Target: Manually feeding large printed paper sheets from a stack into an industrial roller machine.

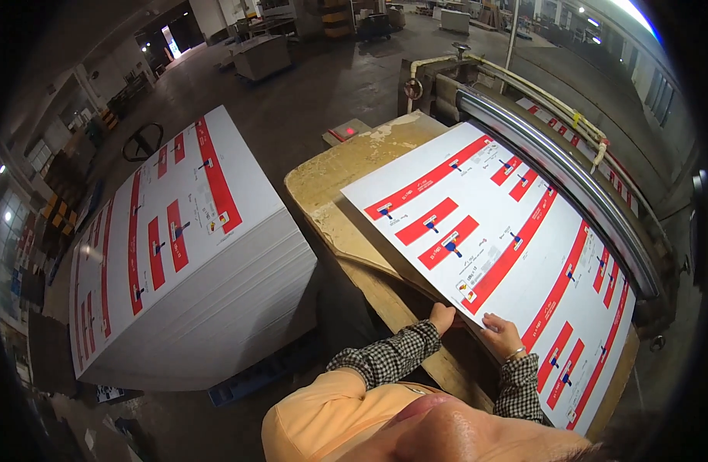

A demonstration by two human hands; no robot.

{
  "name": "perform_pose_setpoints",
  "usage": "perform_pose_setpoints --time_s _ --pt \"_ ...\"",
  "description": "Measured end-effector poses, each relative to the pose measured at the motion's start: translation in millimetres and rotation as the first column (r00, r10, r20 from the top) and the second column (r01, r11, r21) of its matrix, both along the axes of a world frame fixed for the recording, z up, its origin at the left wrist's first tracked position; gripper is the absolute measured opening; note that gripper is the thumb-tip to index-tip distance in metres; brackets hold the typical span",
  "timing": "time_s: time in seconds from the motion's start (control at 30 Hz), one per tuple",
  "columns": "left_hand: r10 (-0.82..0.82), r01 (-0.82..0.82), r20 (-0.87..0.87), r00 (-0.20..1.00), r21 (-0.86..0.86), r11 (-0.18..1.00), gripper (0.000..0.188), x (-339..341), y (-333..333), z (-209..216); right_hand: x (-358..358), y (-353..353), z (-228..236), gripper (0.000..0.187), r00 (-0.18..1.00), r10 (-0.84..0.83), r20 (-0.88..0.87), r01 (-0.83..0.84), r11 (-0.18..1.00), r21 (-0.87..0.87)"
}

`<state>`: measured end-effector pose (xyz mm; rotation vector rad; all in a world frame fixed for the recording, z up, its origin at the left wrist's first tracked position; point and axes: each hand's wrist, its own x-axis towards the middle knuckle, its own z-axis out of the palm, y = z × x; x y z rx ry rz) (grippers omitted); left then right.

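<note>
Hands meet at the tabletop's (323, 192) near edge: I see my left hand (442, 316) and right hand (502, 336), each grip closed on the printed sheet (492, 254) lying there.

Tall stack of printed sheets (192, 254) on blue pallet (254, 377).

Two hands (473, 327) (one printed sheet (508, 231)).

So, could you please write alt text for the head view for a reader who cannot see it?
A person's left hand and right hand rest on the near edge of a large red-and-white printed sheet lying on a worn wooden table beside a machine's metal roller. To the left stands a tall stack of matching sheets in a factory hall.
</note>
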<state>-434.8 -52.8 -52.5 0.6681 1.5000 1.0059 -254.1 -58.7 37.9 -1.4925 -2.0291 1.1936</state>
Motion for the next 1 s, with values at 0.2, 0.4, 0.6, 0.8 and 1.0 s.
perform_pose_setpoints --time_s 0.2,0.4,0.6,0.8,1.0 --pt "0.013 -0.039 0.522 0.853 0.04 0.998 0.026 -6 -6 -9 7 34 -23 0.035 0.995 0.035 0.091 -0.036 0.999 0.015" --pt "0.006 -0.05 0.525 0.851 0.069 0.996 0.033 0 -5 -6 -1 66 -39 0.045 0.921 -0.364 0.142 0.315 0.906 0.284" --pt "-0.029 0.011 0.627 0.779 0.033 0.999 0.023 -14 -10 7 -26 6 -30 0.088 0.833 -0.034 0.552 -0.112 0.967 0.229" --pt "-0.105 0.062 0.62 0.778 0.091 0.994 0.015 -11 -11 25 1 24 25 0.034 0.977 -0.004 0.214 0.006 1.0 -0.008" --pt "0.059 -0.058 0.346 0.936 -0.011 0.998 0.027 0 -7 26 -1 16 25 0.03 0.995 -0.063 0.078 0.053 0.99 0.133"
